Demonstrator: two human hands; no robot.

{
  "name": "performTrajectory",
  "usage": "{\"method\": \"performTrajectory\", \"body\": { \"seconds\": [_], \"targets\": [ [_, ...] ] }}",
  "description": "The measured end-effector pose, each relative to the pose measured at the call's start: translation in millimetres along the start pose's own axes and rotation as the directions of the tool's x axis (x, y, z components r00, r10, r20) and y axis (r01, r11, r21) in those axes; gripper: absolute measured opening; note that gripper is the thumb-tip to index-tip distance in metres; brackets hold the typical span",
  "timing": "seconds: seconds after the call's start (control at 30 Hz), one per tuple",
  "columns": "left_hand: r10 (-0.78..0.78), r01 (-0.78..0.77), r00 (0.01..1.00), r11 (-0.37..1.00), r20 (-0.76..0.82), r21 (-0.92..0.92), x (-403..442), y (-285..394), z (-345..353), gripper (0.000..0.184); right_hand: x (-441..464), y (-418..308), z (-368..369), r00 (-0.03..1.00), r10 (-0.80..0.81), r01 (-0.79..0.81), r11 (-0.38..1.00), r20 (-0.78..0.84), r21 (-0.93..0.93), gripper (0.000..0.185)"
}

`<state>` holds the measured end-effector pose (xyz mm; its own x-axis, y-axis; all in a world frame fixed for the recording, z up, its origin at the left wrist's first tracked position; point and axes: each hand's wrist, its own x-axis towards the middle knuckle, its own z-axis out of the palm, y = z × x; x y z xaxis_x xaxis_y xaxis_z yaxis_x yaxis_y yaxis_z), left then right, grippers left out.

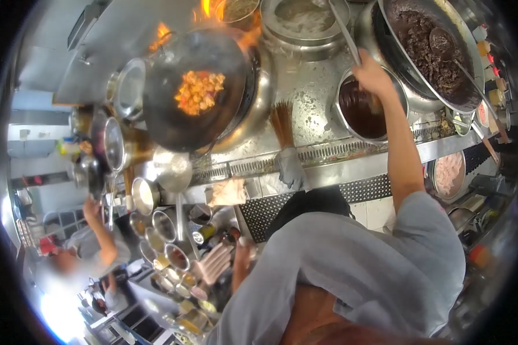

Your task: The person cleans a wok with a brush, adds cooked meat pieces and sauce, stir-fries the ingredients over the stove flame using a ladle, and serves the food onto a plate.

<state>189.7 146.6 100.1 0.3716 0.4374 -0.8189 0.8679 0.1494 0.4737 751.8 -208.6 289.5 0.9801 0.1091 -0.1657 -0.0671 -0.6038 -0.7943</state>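
Observation:
My right hand (374, 75) is closed around the end of a long-handled metal utensil (345, 31), held above a pot of dark brown sauce (354, 112). The utensil's far end runs past the top edge, so its kind is hidden. Low in the view, my left hand (243, 252) is near a dark bottle (232, 234) and a pale ridged bundle (216, 263); its fingers are too indistinct to read. On the burner to the left, a black wok (164, 106) holds orange-red diced food (198, 92), with flames (206, 8) rising behind it.
A tilted pan rim (477, 52) surrounds dark food and a ladle (443, 43). Between the burners lies a bamboo brush (284, 118). A wide metal ladle (172, 171) rests beside several seasoning containers (164, 225). Pale meat (448, 172) fills a bowl. Another person (101, 244) works at left.

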Motion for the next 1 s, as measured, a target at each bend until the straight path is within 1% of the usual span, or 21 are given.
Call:
{"method": "performTrajectory", "body": {
  "seconds": [0.13,0.17,0.2,0.23,0.27,0.33,0.37,0.43,0.47,0.5,0.53,0.6,0.63,0.67,0.73,0.8,0.87,0.9,0.93,0.97,1.0],
  "targets": [
    [-0.01,0.002,0.999,0.988,-0.047,-0.157,5,7,4,0.037,64,17,24,0.989,0.074,-0.076,0.997,0.127,0.015,0.034],
    [0.057,-0.064,0.997,0.989,-0.053,-0.131,0,8,4,0.036,69,27,30,0.916,0.075,-0.353,0.62,0.394,0.701,0.031],
    [0.123,-0.129,0.99,0.985,-0.063,-0.112,-2,3,4,0.034,76,34,34,0.811,-0.131,-0.585,-0.168,0.57,0.794,0.028],
    [0.061,-0.065,0.998,0.97,-0.026,-0.236,3,-16,1,0.034,71,44,37,0.727,-0.362,-0.683,-0.473,0.583,0.557,0.029],
    [-0.037,0.03,0.999,0.985,-0.037,-0.17,-6,-13,1,0.033,52,43,40,0.733,-0.432,-0.676,-0.546,0.525,0.495,0.036],
    [0.015,-0.006,1.0,0.939,0.024,-0.345,-18,-46,0,0.033,18,41,54,0.775,-0.356,-0.63,-0.365,0.523,0.686,0.035],
    [0.099,-0.105,0.994,0.978,-0.04,-0.179,-19,-79,1,0.035,-1,43,59,0.831,-0.243,-0.543,-0.161,0.5,0.824,0.035],
    [-0.074,0.067,0.995,0.993,-0.07,-0.102,-30,-99,-2,0.04,-32,44,56,0.928,-0.047,-0.336,0.326,0.37,0.884,0.035],
    [-0.301,0.296,0.954,0.933,0.009,-0.206,-44,-91,-6,0.044,-45,45,51,0.96,0.013,-0.244,0.535,0.281,0.809,0.035],
    [-0.379,0.367,0.925,0.893,0.005,-0.261,-33,-132,-4,0.05,-51,43,46,0.964,0.101,-0.248,0.67,0.245,0.7,0.025],
    [-0.382,0.363,0.924,0.878,-0.001,-0.312,-30,-159,1,0.05,-49,39,39,0.993,0.098,-0.109,0.971,0.065,0.211,0.022],
    [-0.294,0.296,0.95,0.738,0.106,-0.607,-21,-191,2,0.055,-81,8,46,1.0,0.025,-0.025,0.994,0.001,0.109,0.031],
    [-0.294,0.303,0.952,0.862,0.085,-0.408,-25,-173,-12,0.059,-89,0,54,0.994,-0.02,0.022,1.0,-0.104,0.012,0.024],
    [-0.28,0.294,0.955,0.862,0.097,-0.413,-23,-165,-20,0.059,-97,-4,64,0.976,-0.072,0.055,0.995,-0.205,-0.087,0.017],
    [-0.022,0.036,0.999,0.83,0.032,-0.556,-14,-156,-37,0.054,-63,24,71,0.962,-0.117,0.06,0.972,-0.248,-0.228,0.028],
    [0.07,-0.064,0.997,0.975,0.021,-0.213,-42,-74,-99,0.043,-63,3,83,0.975,0.206,-0.219,0.958,-0.085,-0.187,0.038],
    [0.162,-0.159,0.986,0.985,0.031,-0.069,-58,0,-156,0.038,-60,10,105,0.987,0.047,-0.057,0.996,-0.153,-0.064,0.037],
    [0.31,-0.308,0.951,0.944,-0.006,-0.115,-67,23,-185,0.037,-79,-6,128,0.977,0.025,0.012,0.985,-0.213,0.174,0.037],
    [0.563,-0.571,0.818,0.818,-0.117,-0.062,-44,15,-207,0.039,-117,-34,159,0.964,0.013,0.097,0.913,-0.265,0.396,0.037],
    [0.711,-0.728,0.665,0.685,-0.231,0.013,-39,31,-237,0.047,-156,-75,189,0.988,-0.052,0.121,0.835,-0.142,0.537,0.037],
    [0.656,-0.665,0.698,0.743,-0.286,0.08,-32,44,-268,0.056,-198,-104,215,0.993,-0.118,0.1,0.74,-0.018,0.665,0.037]
  ]
}}
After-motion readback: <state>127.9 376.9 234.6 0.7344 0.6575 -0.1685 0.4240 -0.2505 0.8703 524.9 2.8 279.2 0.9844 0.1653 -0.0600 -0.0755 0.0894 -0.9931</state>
